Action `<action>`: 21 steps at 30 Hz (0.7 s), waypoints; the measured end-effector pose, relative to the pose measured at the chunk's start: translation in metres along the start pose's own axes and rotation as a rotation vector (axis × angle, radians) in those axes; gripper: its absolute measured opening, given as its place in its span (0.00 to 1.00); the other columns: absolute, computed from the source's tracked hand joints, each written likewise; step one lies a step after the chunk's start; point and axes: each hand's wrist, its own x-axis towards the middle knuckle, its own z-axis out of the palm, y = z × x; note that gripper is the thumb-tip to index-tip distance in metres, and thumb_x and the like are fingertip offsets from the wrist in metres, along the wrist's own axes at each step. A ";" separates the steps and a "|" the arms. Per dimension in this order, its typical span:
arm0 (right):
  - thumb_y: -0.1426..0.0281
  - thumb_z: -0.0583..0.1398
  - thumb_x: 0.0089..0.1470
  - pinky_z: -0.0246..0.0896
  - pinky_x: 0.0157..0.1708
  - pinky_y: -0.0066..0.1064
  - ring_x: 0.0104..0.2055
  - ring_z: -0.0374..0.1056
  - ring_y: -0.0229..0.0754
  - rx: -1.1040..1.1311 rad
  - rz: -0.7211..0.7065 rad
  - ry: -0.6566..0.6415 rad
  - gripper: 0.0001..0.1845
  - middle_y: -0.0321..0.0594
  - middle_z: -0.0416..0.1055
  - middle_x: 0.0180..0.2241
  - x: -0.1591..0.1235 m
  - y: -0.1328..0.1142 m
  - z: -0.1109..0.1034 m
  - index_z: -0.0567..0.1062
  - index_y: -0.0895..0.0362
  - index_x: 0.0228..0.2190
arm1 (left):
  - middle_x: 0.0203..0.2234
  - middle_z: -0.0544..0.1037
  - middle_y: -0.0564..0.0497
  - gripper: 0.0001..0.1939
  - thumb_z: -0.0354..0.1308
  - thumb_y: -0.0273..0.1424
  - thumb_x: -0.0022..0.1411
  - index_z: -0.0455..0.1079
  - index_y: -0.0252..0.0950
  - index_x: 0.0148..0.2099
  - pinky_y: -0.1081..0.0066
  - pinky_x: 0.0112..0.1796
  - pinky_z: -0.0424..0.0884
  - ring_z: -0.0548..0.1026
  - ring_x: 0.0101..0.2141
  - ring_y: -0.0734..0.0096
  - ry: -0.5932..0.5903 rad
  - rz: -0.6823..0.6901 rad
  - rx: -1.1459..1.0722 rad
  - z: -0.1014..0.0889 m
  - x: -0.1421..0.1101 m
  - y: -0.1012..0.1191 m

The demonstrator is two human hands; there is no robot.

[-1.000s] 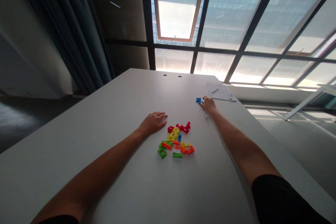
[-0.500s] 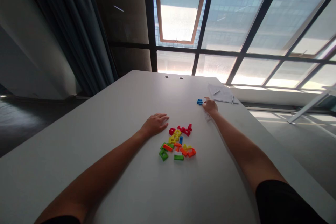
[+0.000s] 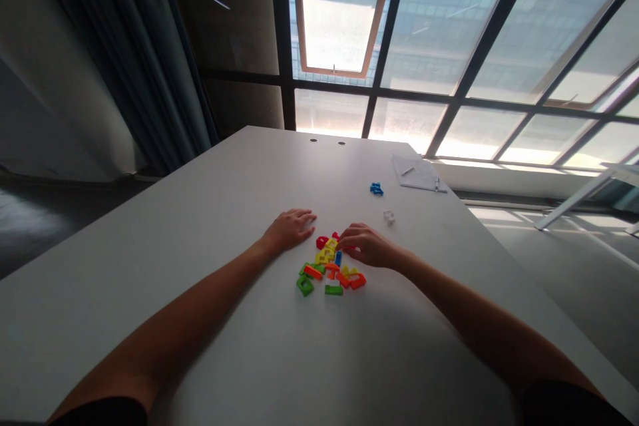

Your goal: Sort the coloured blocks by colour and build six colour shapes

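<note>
A heap of small coloured plastic pieces (image 3: 329, 269), red, yellow, orange, green and blue, lies on the grey table (image 3: 200, 226). My left hand (image 3: 288, 227) rests flat on the table just left of the heap, fingers stretched out. My right hand (image 3: 364, 245) is over the heap's far right side, fingers curled down onto the red pieces there; what it holds, if anything, is hidden. A small group of blue pieces (image 3: 376, 189) lies apart, farther back on the right. A small clear piece (image 3: 389, 216) sits between the blue group and my right hand.
Papers with a pen (image 3: 418, 175) lie at the table's far right corner. Two round cable holes (image 3: 327, 142) mark the far edge. Large windows stand behind the table, a dark curtain (image 3: 150, 60) to the left. The table's right edge drops to the floor.
My right hand has left the blue pieces at the far right and come back to the heap, now curled over its red pieces. The left hand has stayed in place.
</note>
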 end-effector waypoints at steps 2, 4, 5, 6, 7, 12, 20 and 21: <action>0.78 0.68 0.69 0.75 0.56 0.41 0.50 0.82 0.46 -0.041 -0.016 -0.035 0.11 0.44 0.87 0.49 0.001 -0.008 0.004 0.88 0.51 0.48 | 0.68 0.80 0.43 0.23 0.57 0.43 0.77 0.81 0.45 0.67 0.49 0.69 0.74 0.77 0.67 0.50 0.004 0.002 0.007 -0.001 0.000 0.000; 0.78 0.69 0.68 0.75 0.56 0.41 0.50 0.82 0.47 -0.069 -0.009 -0.065 0.12 0.44 0.87 0.49 0.002 -0.010 0.005 0.87 0.52 0.48 | 0.67 0.81 0.43 0.23 0.57 0.42 0.77 0.81 0.46 0.67 0.49 0.68 0.74 0.77 0.67 0.50 0.011 0.005 0.010 -0.001 0.000 0.000; 0.78 0.70 0.67 0.75 0.55 0.41 0.49 0.81 0.47 -0.076 -0.002 -0.077 0.12 0.43 0.87 0.48 0.002 -0.010 0.004 0.87 0.52 0.48 | 0.67 0.81 0.43 0.23 0.58 0.42 0.77 0.81 0.46 0.67 0.49 0.68 0.75 0.78 0.67 0.50 0.016 0.006 0.009 -0.001 0.000 0.000; 0.77 0.71 0.67 0.75 0.54 0.41 0.49 0.81 0.47 -0.081 0.006 -0.086 0.12 0.43 0.87 0.48 0.002 -0.010 0.003 0.87 0.52 0.48 | 0.67 0.81 0.43 0.22 0.58 0.42 0.77 0.81 0.45 0.67 0.49 0.68 0.75 0.78 0.67 0.50 0.020 0.006 0.007 -0.001 -0.001 0.000; 0.77 0.72 0.67 0.75 0.54 0.40 0.48 0.81 0.47 -0.083 0.013 -0.095 0.12 0.43 0.87 0.47 0.002 -0.011 0.002 0.87 0.52 0.48 | 0.67 0.81 0.43 0.22 0.58 0.41 0.76 0.81 0.45 0.66 0.49 0.68 0.75 0.78 0.67 0.50 0.023 0.007 0.006 -0.001 -0.001 0.000; 0.73 0.70 0.69 0.75 0.52 0.39 0.47 0.81 0.48 -0.004 0.044 -0.089 0.07 0.44 0.87 0.45 -0.002 0.001 -0.014 0.86 0.53 0.47 | 0.68 0.81 0.42 0.23 0.58 0.41 0.77 0.81 0.43 0.67 0.47 0.68 0.75 0.78 0.67 0.48 0.000 0.009 0.014 -0.001 0.000 0.000; 0.70 0.71 0.67 0.75 0.52 0.41 0.44 0.82 0.52 -0.319 0.483 0.127 0.04 0.46 0.88 0.43 -0.015 0.127 -0.076 0.88 0.54 0.42 | 0.68 0.81 0.42 0.23 0.58 0.41 0.77 0.81 0.43 0.67 0.47 0.67 0.76 0.78 0.66 0.48 -0.003 -0.002 0.022 -0.002 0.001 0.002; 0.71 0.71 0.66 0.75 0.52 0.40 0.44 0.82 0.52 -0.352 0.539 0.093 0.04 0.46 0.88 0.43 -0.016 0.140 -0.079 0.88 0.54 0.42 | 0.68 0.81 0.42 0.23 0.58 0.41 0.77 0.81 0.43 0.67 0.47 0.67 0.76 0.78 0.66 0.48 -0.004 -0.004 0.023 -0.001 0.001 0.001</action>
